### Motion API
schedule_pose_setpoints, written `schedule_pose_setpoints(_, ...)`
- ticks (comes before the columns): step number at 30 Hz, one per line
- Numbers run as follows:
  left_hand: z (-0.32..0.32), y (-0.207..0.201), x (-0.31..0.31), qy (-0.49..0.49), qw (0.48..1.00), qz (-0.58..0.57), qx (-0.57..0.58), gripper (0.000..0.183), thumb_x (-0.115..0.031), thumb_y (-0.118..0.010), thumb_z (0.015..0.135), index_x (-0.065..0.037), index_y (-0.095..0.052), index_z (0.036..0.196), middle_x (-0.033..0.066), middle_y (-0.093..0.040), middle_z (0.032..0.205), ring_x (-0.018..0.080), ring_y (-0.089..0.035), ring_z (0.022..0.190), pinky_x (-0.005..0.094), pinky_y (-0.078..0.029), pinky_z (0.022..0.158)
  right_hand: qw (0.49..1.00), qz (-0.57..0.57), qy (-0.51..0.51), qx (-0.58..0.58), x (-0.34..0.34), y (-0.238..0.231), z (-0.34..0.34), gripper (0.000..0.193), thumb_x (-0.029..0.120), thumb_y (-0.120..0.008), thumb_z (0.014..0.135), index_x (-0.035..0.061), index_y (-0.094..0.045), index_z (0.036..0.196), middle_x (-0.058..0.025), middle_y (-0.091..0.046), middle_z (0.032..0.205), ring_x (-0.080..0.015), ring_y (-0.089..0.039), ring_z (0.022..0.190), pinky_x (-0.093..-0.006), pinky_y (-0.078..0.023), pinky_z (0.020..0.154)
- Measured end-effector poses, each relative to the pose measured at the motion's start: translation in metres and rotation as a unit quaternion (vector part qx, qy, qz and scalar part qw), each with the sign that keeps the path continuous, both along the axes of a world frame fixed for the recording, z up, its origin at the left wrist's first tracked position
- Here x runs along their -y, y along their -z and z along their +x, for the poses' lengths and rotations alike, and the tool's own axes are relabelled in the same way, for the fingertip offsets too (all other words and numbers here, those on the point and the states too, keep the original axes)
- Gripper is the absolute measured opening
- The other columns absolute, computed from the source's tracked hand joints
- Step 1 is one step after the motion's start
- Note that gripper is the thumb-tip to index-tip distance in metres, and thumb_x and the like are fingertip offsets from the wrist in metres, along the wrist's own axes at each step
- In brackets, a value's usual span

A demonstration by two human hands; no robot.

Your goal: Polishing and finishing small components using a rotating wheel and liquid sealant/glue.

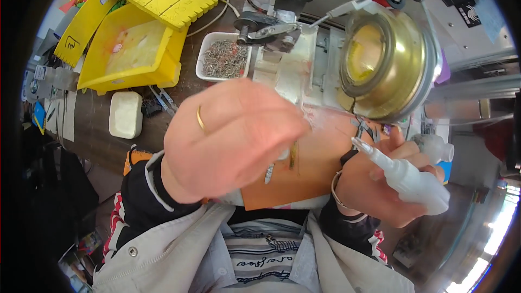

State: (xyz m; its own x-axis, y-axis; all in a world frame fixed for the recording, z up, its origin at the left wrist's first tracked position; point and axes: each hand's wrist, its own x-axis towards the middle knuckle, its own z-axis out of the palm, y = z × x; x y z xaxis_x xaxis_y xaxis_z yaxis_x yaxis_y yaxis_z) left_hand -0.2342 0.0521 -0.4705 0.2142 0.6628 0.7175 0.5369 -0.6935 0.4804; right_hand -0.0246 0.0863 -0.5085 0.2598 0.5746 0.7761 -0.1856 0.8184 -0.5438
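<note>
In the head view, the left hand (233,135) is raised close to the camera in front of the person's chest, its back turned up, the wrist bent so that the knuckles lead toward the right. The right hand (388,184) is lower and further right, its forearm coming up from the lower edge, a thin bracelet (337,191) at the wrist.

The white squeeze bottle (418,184) is in the right hand, near the right edge of the brown work board (320,168) and on the person's side of the brass-coloured drum (380,65). Its long axis slants from the base at lower right to the narrow nozzle (366,148) at upper left, the tip aimed toward the left hand but well apart from it.

The right hand is clamped around the bottle's body, with some fingers bent behind it. The left hand's fingers are curled in together, a gold ring (201,118) on one; its fingertips are hidden or blurred, so I cannot tell whether they meet or pinch anything
</note>
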Motion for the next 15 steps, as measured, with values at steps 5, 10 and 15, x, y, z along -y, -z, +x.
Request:
schedule_pose_setpoints(5, 0.0, 0.003, 0.006, -0.03, 0.998, 0.047, -0.017, 0.026, 0.01, -0.077, 0.067, 0.001, -0.067, 0.09, 0.0124, -0.069, 0.09, 0.026, -0.069, 0.072, 0.0341, -0.056, 0.061, 0.998, -0.043, -0.038, -0.005, 0.005, 0.0, -0.006, 0.045, 0.048, -0.048, 0.096, 0.0034, -0.042, 0.093, -0.0042, -0.038, 0.06, -0.0158, -0.041, 0.054, -0.0557, -0.05, 0.1)
schedule_pose_setpoints(10, 0.012, 0.005, 0.007, -0.055, 0.998, 0.023, 0.037, 0.027, 0.01, -0.078, 0.066, 0.001, -0.067, 0.09, 0.0137, -0.069, 0.091, 0.0253, -0.069, 0.072, 0.0322, -0.057, 0.059, 0.996, 0.01, -0.08, -0.026, -0.003, -0.001, -0.01, 0.039, 0.043, -0.047, 0.096, 0.0041, -0.041, 0.092, -0.0043, -0.038, 0.063, -0.0162, -0.042, 0.056, -0.054, -0.049, 0.103)
schedule_pose_setpoints(15, 0.012, 0.01, 0.003, -0.044, 0.997, 0.035, 0.05, 0.028, 0.009, -0.079, 0.066, 0.0, -0.068, 0.09, 0.0136, -0.068, 0.09, 0.0255, -0.07, 0.072, 0.031, -0.057, 0.058, 0.996, 0.032, -0.067, -0.04, -0.006, 0.006, -0.007, 0.036, 0.04, -0.045, 0.097, 0.0048, -0.041, 0.09, -0.0039, -0.037, 0.071, -0.0164, -0.038, 0.058, -0.0534, -0.048, 0.104)
